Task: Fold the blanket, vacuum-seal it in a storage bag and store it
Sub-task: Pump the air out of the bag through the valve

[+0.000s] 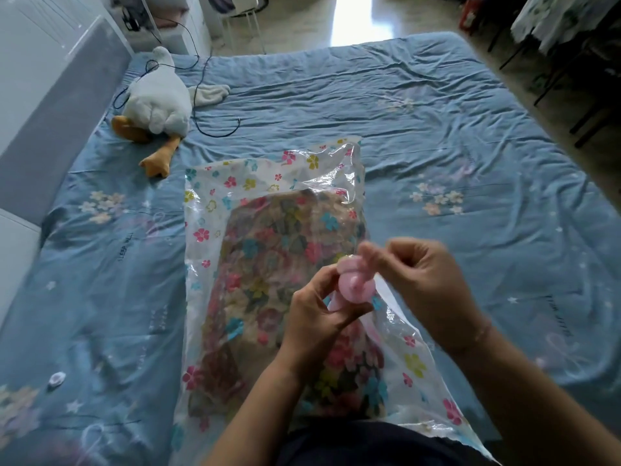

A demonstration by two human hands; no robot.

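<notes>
storage bag (215,230) lies lengthwise, pointing away.

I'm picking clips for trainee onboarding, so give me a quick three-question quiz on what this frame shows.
1. True or false: the folded blanket already lies inside the storage bag.
2. Multiple choice: what do the left hand and the right hand hold between them? A) the bag's pink valve; B) a vacuum hose; C) a pair of scissors.
3. Short answer: which soft toy lies at the far left of the bed?

Key: 1 true. 2 A. 3 the white plush bird with orange feet.
</notes>
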